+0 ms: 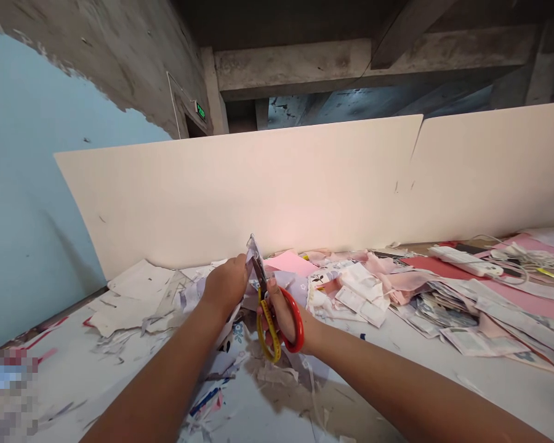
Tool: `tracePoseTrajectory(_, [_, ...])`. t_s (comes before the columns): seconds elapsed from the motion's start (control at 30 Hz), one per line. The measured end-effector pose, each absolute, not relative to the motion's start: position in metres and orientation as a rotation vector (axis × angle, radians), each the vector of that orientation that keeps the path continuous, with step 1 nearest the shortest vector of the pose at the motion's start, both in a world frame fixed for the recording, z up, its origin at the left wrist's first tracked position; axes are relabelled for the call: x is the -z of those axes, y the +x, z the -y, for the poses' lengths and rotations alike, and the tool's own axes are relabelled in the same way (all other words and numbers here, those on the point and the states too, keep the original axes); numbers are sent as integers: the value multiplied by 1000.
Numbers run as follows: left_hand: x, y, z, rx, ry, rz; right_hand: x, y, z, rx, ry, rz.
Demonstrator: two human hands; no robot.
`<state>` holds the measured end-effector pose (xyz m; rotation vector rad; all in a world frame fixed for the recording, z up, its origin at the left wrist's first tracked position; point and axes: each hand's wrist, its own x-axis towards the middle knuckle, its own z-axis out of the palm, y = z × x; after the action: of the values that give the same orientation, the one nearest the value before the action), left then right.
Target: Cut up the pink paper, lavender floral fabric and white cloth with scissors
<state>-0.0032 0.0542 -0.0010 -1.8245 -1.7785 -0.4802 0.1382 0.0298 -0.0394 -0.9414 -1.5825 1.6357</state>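
Right hand (279, 311) has its fingers looped through red-and-yellow scissors (298, 326) mid-frame, left hand (226, 284) is closed on some pale lilac fabric (250, 256) by the blades, and the lit green sign (200, 111) upper left is too tiny to read.

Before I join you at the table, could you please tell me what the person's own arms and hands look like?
The left hand and right hand are ungloved, with no watch or bracelet visible. The left forearm and right forearm are bare; no sleeves show.
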Motion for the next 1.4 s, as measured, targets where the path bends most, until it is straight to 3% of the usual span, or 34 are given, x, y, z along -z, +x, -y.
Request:
tracePoseTrajectory(0.57, [11, -21, -55, 466, -1782, 1779, 34, 122, -3, -1914, -1163, 1248])
tracePoseTrajectory(1.4, [17, -23, -50, 468, -1837, 1618, 30, 145, -26, -1456, -1099, 1908])
